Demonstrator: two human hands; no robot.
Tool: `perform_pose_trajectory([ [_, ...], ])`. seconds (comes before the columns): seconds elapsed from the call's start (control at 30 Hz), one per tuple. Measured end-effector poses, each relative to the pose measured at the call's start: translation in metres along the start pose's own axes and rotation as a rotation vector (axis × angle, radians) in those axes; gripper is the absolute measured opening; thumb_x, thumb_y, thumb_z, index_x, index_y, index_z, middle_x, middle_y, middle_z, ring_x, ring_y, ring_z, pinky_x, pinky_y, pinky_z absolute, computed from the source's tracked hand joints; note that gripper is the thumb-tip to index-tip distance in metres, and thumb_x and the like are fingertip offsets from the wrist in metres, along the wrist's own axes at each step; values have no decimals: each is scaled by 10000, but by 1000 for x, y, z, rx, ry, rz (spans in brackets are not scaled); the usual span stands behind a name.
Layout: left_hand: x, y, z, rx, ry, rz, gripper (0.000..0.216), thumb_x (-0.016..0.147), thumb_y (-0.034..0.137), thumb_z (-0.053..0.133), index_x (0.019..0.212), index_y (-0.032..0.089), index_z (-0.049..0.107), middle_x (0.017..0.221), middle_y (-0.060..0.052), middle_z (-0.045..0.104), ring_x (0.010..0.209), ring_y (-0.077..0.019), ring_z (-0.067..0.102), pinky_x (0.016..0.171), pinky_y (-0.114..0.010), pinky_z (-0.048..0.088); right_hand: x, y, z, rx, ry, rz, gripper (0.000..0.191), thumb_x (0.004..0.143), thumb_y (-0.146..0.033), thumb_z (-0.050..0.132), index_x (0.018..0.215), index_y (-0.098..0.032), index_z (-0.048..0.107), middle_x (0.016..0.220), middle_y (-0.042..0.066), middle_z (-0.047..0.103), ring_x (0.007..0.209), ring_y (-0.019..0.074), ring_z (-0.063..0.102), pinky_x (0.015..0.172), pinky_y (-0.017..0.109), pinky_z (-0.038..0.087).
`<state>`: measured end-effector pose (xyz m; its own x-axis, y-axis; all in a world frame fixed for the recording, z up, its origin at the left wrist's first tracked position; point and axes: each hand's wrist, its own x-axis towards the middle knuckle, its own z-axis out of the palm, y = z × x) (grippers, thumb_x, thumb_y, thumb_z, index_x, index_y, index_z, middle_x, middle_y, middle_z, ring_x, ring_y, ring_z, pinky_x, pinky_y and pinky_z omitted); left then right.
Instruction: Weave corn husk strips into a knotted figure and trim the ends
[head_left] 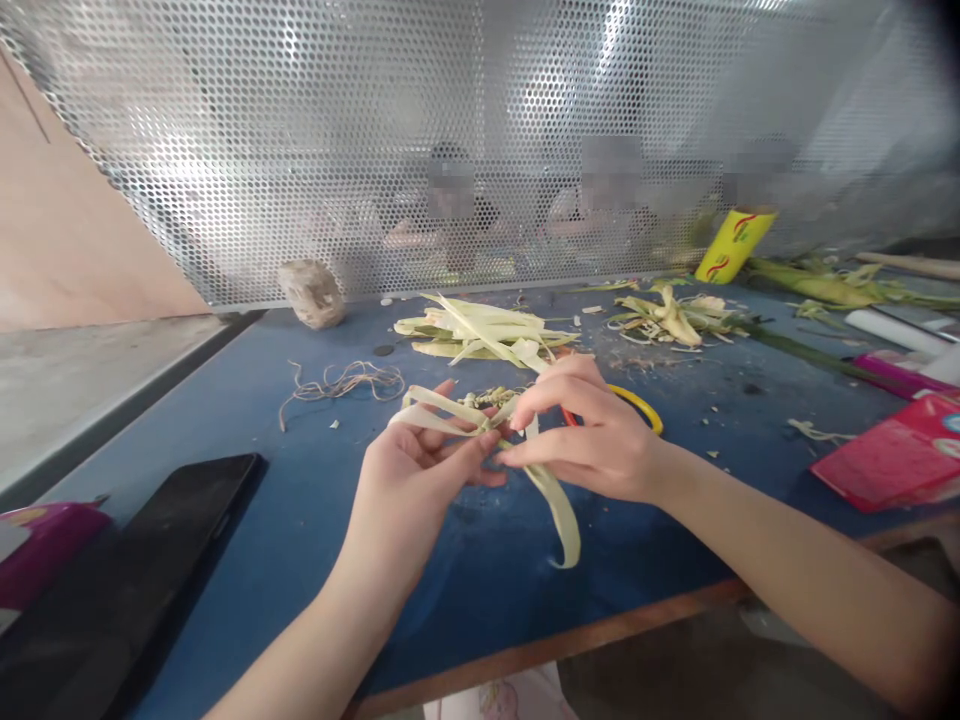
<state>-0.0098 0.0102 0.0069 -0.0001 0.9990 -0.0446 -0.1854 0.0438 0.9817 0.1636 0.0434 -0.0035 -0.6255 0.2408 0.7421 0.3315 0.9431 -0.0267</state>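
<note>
Both hands work above the blue table on pale green leaf strips. My left hand is palm-up with its fingers curled around the strips. My right hand pinches the same strips from the right, thumb and forefinger closed near the crossing point. One long strip hangs down from the pinch and curls at its end. A yellow-handled tool lies partly hidden behind my right hand.
A pile of cut leaf strips and husk scraps lie further back. Twine, a stone, a black phone, a yellow tube and pink packets sit around. A perforated metal screen closes the back, people behind it.
</note>
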Motion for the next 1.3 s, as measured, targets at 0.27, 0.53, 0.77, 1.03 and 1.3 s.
perform_pose_trajectory([
  [0.27, 1, 0, -4, 121, -21, 28, 170, 671, 252, 677, 747, 101, 662, 757, -81, 711, 624, -169, 659, 472, -213, 534, 0, 5, 3, 310, 0, 58, 142, 816, -92, 529, 917, -178, 580, 870, 40, 566, 858, 121, 536, 773, 274, 437],
  [0.53, -4, 3, 5, 80, -28, 14, 531, 585, 140, 729, 1084, 119, 547, 686, -18, 702, 457, -126, 610, 352, -194, 495, 4, 3, -2, 327, -112, 407, 200, 798, -97, 491, 981, -167, 529, 976, 54, 563, 899, 147, 506, 798, 292, 416],
  [0.77, -6, 0, 6, 251, -161, -10, 253, 635, 164, 696, 865, 111, 606, 632, 11, 676, 366, -62, 556, 427, -172, 522, 13, -3, 8, 545, -50, 518, 80, 772, -211, 593, 834, -193, 640, 905, 25, 599, 896, 145, 556, 818, 287, 422],
  [1.03, -8, 1, 10, 109, -123, -13, 796, 665, 148, 673, 1338, 149, 248, 633, 11, 672, 494, -133, 627, 406, -196, 527, 14, -7, 9, 944, -12, 852, 91, 768, -258, 595, 755, -178, 554, 621, -32, 559, 500, 90, 555, 496, 230, 424],
  [1.3, -8, 2, 13, 53, -55, 3, 768, 643, 95, 673, 1320, 189, 322, 605, 17, 642, 582, -177, 642, 357, -205, 517, 13, -3, 14, 943, 216, 885, 101, 718, -203, 634, 670, -158, 558, 613, -39, 549, 558, 65, 517, 560, 199, 436],
])
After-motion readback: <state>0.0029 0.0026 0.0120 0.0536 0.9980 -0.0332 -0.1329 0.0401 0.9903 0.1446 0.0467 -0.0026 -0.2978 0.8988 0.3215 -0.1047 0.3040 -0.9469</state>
